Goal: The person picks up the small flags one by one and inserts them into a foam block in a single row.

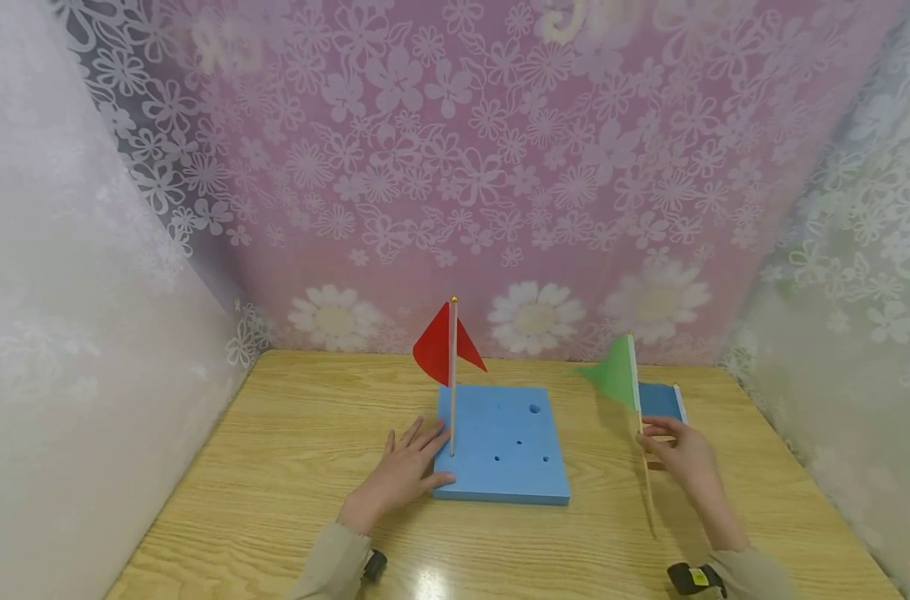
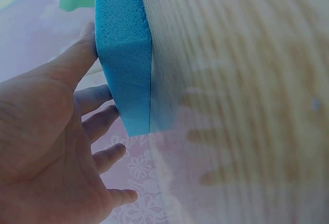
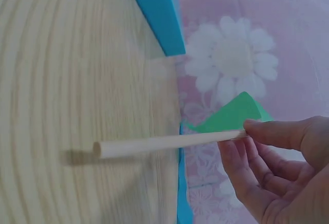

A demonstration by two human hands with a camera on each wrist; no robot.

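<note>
A blue foam board point(image 1: 500, 433) with several holes lies on the table. A red flag point(image 1: 434, 346) on a wooden stick stands upright at its left side. My left hand point(image 1: 402, 475) rests on the board's left edge with fingers spread; in the left wrist view the thumb and some fingertips touch the blue foam point(image 2: 125, 80). My right hand point(image 1: 680, 458) pinches the wooden stick of a green flag point(image 1: 616, 375), right of the board. In the right wrist view the stick's lower end point(image 3: 97, 149) is held off the table. A blue flag point(image 1: 659, 402) lies partly hidden behind the right hand.
The wooden table point(image 1: 312, 417) ends at a pink floral curtain point(image 1: 500, 208) behind the board. Pale curtains hang along the left point(image 1: 72, 333) and right point(image 1: 860, 333) sides.
</note>
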